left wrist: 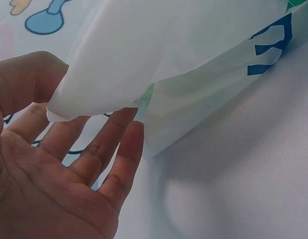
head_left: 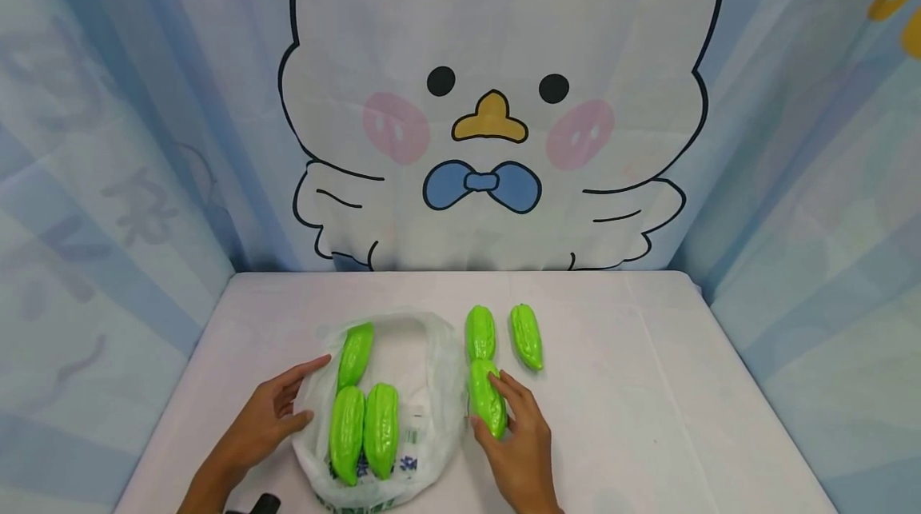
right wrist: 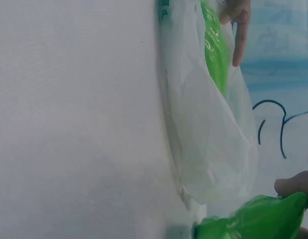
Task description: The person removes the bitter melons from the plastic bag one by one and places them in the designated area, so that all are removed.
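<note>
A white plastic bag (head_left: 448,386) stands on the table with its mouth spread wide. Inside it lie three glossy, ridged green bitter melons (head_left: 381,430). My left hand (head_left: 262,418) is at the bag's left rim, fingers fairly straight; in the left wrist view, the bag's edge (left wrist: 99,94) passes between thumb and fingers. To the right of the bag, my right hand (head_left: 521,450) holds a bitter melon (head_left: 485,398) between thumb and fingers. In the right wrist view, the thumb lies against that melon's tip (right wrist: 273,214).
Just beyond the held one lies another bitter melon (head_left: 480,332), with one more melon (head_left: 526,336) to its right. A dark object (head_left: 266,504) shows at the front edge. Printed cloth (head_left: 496,34) hangs behind the white table (head_left: 647,394) and along both sides.
</note>
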Tool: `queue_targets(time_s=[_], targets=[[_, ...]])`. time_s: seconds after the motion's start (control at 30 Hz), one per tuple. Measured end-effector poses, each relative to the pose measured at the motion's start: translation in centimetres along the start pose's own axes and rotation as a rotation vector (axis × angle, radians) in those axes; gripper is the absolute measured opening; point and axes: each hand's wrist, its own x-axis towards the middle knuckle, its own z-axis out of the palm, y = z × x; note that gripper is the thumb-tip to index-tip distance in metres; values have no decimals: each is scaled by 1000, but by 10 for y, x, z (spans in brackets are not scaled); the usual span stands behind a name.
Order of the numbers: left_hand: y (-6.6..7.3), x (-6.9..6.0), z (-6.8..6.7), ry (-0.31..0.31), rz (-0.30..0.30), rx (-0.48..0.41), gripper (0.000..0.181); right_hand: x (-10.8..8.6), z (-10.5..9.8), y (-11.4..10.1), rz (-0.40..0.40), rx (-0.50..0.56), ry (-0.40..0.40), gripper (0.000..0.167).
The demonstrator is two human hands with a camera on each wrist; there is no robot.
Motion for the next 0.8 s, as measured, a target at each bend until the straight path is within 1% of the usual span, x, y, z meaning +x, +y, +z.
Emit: queue_targets(time_s=[0.13, 0.23, 0.33, 0.47, 0.53, 0.63, 0.8], targets=[[-1, 1, 0, -4, 11, 5, 65, -2, -2, 6, 22, -9, 15, 66], [0, 1, 1, -3, 4, 10, 65, -3, -3, 10, 36, -8, 20, 65], [2, 1, 0, -2, -18, 10, 66, -3, -3, 14, 46, -12, 15, 64], [4, 0, 0, -5, -52, -1, 68, -2, 0, 18, 58, -48, 6, 63], [4, 0, 0, -7, -58, -8, 69, -2, 1, 20, 62, -68, 2, 63], [4, -1, 0, -9, -51, -15, 69, -2, 2, 22, 60, -83, -1, 64], [6, -1, 1, -7, -45, -10, 70, -2, 0, 21, 87, -55, -31, 65]])
